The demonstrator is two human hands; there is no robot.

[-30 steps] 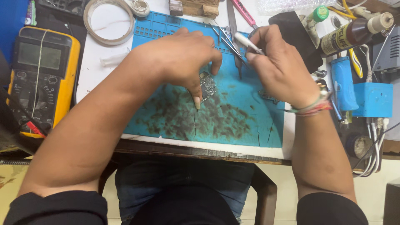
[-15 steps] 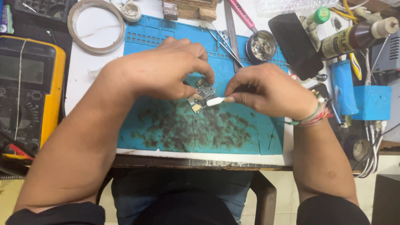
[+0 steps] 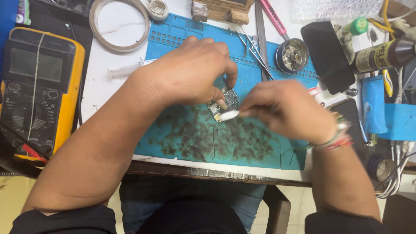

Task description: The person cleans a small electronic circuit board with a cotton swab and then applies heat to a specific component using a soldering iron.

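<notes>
While left hand [image 3: 190, 73] pinches small circuit board [image 3: 224, 104] on blue mat [image 3: 182, 130], right hand [image 3: 288, 110] clamps white-tipped swab [image 3: 229, 115] at board edge. Keep board pinned flat, strokes light, short, tip angled low.

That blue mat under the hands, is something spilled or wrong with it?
The blue mat is heavily blotched with dark stains across its front half, below the small circuit board that the left hand pins down. No wet spill shows.
</notes>
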